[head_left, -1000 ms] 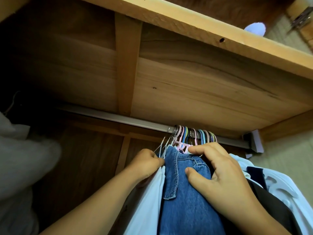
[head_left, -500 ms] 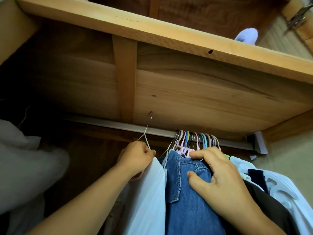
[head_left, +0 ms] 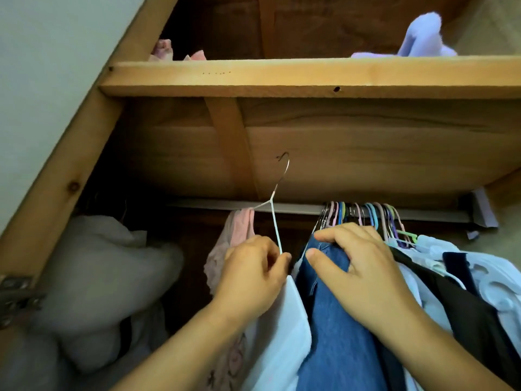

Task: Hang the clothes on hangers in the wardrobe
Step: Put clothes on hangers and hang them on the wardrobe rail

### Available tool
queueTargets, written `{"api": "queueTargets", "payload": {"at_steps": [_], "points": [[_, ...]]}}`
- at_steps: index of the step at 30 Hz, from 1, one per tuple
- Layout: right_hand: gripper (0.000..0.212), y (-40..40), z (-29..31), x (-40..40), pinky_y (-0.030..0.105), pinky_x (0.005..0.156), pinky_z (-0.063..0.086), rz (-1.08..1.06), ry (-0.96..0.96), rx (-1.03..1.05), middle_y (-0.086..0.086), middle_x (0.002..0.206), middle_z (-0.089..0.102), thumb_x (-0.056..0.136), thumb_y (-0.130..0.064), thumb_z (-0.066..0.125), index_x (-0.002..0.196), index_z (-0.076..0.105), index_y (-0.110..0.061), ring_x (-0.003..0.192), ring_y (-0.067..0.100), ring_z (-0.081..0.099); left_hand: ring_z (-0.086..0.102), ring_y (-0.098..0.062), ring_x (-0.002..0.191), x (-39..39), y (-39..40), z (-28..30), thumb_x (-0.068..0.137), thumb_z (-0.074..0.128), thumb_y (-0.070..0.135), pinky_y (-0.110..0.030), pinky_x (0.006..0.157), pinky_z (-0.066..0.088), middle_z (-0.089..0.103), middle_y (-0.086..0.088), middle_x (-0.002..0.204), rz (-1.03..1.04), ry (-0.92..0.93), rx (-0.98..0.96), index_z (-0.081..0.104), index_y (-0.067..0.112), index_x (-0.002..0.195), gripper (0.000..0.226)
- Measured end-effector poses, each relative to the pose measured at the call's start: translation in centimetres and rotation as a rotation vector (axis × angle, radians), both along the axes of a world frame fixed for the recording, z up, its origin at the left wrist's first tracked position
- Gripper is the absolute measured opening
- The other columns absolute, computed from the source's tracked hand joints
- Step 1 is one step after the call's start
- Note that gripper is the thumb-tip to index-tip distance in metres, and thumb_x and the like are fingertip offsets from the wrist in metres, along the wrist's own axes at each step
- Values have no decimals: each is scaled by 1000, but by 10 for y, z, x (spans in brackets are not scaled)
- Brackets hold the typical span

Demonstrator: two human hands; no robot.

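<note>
My left hand [head_left: 251, 275] pinches a thin white wire hanger [head_left: 274, 210] whose hook is lifted above the grey rail [head_left: 293, 208]. A pale pink garment [head_left: 234, 241] and a white one [head_left: 282, 334] hang from that hanger. My right hand [head_left: 358, 266] rests on the blue denim garment [head_left: 338, 334], thumb on its left side and fingers over its top, holding back the packed row. Several coloured hanger hooks [head_left: 363, 215] sit bunched on the rail to the right, above dark and white clothes [head_left: 465, 292].
A wooden shelf [head_left: 282, 77] runs overhead with a lilac cloth [head_left: 423, 38] and a pink item [head_left: 163, 50] on it. A bulky white bundle [head_left: 107, 277] fills the wardrobe's left side. A metal hinge [head_left: 14, 294] sits on the left frame.
My left hand has raised the wire hanger with its garments up and left, off the bunch, its hook now above the rail. The view has tilted up. My right hand stays on the denim.
</note>
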State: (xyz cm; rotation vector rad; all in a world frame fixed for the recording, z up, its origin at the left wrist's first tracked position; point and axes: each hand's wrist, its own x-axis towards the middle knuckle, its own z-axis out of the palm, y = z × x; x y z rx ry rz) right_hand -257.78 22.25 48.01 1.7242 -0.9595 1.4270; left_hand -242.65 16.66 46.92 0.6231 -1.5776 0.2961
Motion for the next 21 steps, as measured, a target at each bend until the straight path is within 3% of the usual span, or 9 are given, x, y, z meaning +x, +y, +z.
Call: {"api": "queueTargets", "payload": {"at_steps": [4,9,11,13,15,18,21], "points": [[24,14,-6,13,37,98,37,177,-59,141,-12,92,65,85,-41,54,94,71,-26,108,13,51,54,-8,70,3,33,-23,84,53,43,-35,69,46,56,6,72,10,-56,-16,59,20,73,26],[31,31,-8,30,46,99,38,318,-113,383,-6,78,70,84,-43,57,79,72,-16,92,18,60,52,-6,71,5,71,-57,86,61,35,-29,67,43,56,7,75,30,-90,72,60,19,74,19],[34,37,-14,37,46,99,36,373,-118,441,-12,58,62,77,-49,59,70,67,-17,76,16,57,54,-9,73,4,85,-69,87,61,36,-34,68,46,57,4,77,46,-99,110,62,16,78,22],[28,41,-22,41,47,103,32,365,-134,462,-10,57,61,76,-43,64,69,67,-17,77,14,58,55,-14,73,3,99,-80,87,60,38,-41,68,48,57,1,78,51,-95,128,60,14,77,26],[16,49,-32,44,51,106,33,354,-153,489,-6,66,68,76,-35,67,68,68,-21,89,17,62,56,-16,73,4,111,-91,83,57,41,-43,67,48,57,1,77,45,-83,139,59,15,75,28],[12,61,-48,50,55,98,39,442,-132,594,0,67,69,68,-35,57,62,66,-30,88,26,63,57,-14,74,9,127,-106,79,52,49,-43,67,48,57,4,78,40,-116,170,59,17,76,33],[18,72,-65,52,51,97,40,488,-124,633,-11,60,67,74,-34,52,72,61,-49,87,22,61,56,-7,79,26,146,-120,79,46,60,-36,70,49,57,11,83,35,-224,158,64,26,81,38]]}}
